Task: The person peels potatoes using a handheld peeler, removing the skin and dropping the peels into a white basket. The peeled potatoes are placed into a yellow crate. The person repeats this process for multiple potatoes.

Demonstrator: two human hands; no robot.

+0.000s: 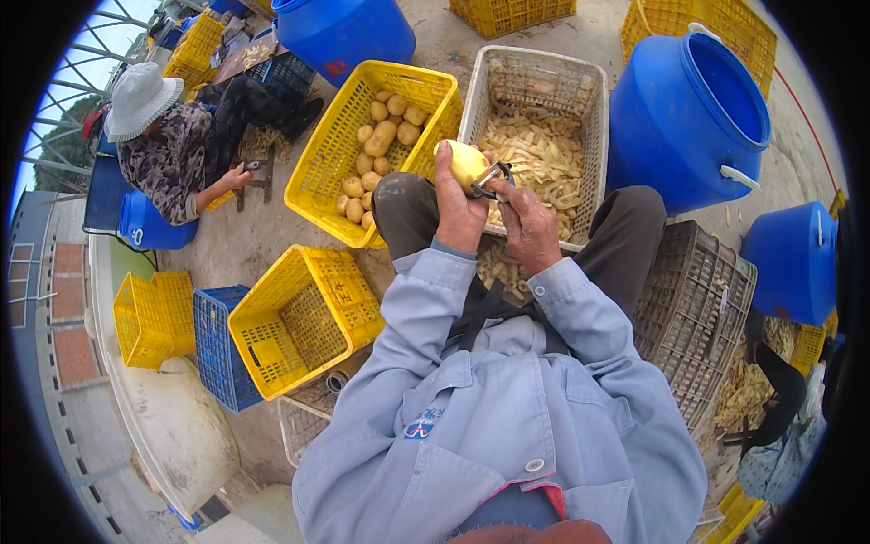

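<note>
My left hand (pixel 457 207) grips a peeled yellow potato (pixel 463 163) over the near-left part of a white plastic crate (pixel 601 136). In my right hand (pixel 533 228) is a vegetable peeler (pixel 495 180) with a dark handle frame and a metal blade, close against the potato's right end. Peelings (pixel 544 153) lie heaped inside the white crate, and more are scattered on the ground between my legs. To the left, a yellow plastic crate (pixel 309 163) holds several unpeeled potatoes (pixel 380 139).
Blue plastic barrels (pixel 673 122) flank the crates. An empty yellow crate (pixel 258 347) and a blue crate (pixel 221 367) sit at the left. An upturned grey crate (pixel 686 306) is by my right leg. A person in a white hat (pixel 139 102) sits upper left; another person is partly visible lower right.
</note>
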